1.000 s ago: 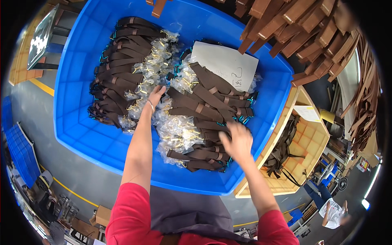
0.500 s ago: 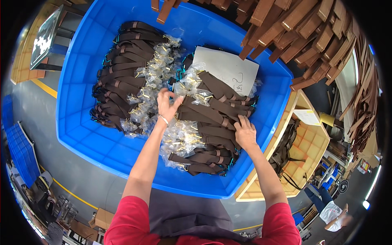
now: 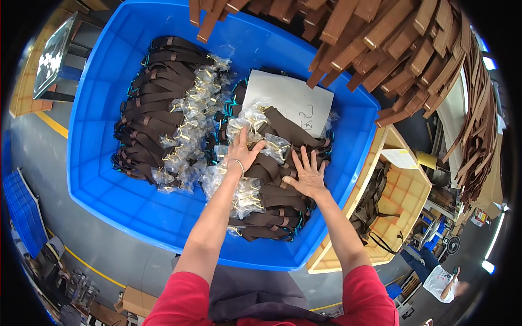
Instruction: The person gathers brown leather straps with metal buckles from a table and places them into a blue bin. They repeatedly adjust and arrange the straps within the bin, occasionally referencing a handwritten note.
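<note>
Inside a large blue plastic bin (image 3: 141, 209) lie two rows of folded dark brown straps. My left hand (image 3: 244, 152) is open, its palm down on the right-hand row, where clear plastic wrapping (image 3: 247, 193) covers gold-coloured metal ends. To its right, my right hand (image 3: 308, 175) rests with spread fingers on the brown straps (image 3: 280, 198) of the same row. The left-hand row of straps (image 3: 155, 92) lies apart from both hands, its wrapped ends toward the middle. A white sheet with handwriting (image 3: 291, 98) covers the far end of the right-hand row.
Many lighter brown straps (image 3: 380, 43) hang over the bin's far right corner. A yellow crate (image 3: 399, 190) with dark straps stands against the bin's right side. Another person (image 3: 437, 280) is at the lower right. A dark-topped table (image 3: 54, 57) stands at the upper left.
My left hand has moved right and flattened onto the wrapped ends. My right hand has shifted slightly left, its fingers now spread wide. The whole view has shifted a little.
</note>
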A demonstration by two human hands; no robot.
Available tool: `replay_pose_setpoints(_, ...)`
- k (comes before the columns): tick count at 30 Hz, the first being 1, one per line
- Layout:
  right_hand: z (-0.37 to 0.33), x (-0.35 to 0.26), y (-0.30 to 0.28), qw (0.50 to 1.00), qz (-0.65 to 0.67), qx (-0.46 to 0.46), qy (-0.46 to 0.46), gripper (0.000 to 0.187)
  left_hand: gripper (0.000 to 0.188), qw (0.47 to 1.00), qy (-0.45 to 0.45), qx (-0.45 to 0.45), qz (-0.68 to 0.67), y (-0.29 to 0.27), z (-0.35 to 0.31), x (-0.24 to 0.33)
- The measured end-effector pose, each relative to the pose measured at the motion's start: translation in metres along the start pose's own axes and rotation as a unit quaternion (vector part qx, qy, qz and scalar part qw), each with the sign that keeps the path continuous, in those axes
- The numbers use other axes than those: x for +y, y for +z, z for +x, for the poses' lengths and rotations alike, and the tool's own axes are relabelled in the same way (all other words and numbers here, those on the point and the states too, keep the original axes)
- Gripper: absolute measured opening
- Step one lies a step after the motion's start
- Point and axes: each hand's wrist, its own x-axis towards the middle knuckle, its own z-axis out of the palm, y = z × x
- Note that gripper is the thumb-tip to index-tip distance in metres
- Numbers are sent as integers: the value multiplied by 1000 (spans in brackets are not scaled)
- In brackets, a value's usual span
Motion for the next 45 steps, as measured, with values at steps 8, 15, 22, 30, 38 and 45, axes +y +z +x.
replay_pose_setpoints(8, 124, 93, -36, 843, 424, 277, 180, 79, 92, 962, 162, 137, -170, 20, 19, -40)
replay_pose_setpoints(15, 123, 94, -45, 642, 727, 166, 179, 37, 85, 977, 135, 67, -148, 5, 20, -47)
replay_pose_setpoints(22, 88, 98, -49, 718, 665, 191, 73, 14, 76, 976, 158, 51, -141, 9, 22, -46)
replay_pose_setpoints(30, 68, 79, -64, 700, 680, 209, 59, 19, 75, 968, 183, 62, -160, 9, 24, -54)
replay_pose_setpoints(38, 84, 66, -63, 655, 689, 299, 88, 22, 74, 970, 188, 51, -145, 1, 11, -44)
replay_pose_setpoints(45, 52, 109, -112, 619, 697, 359, 43, 14, 70, 969, 199, 92, -117, 10, 12, -58)
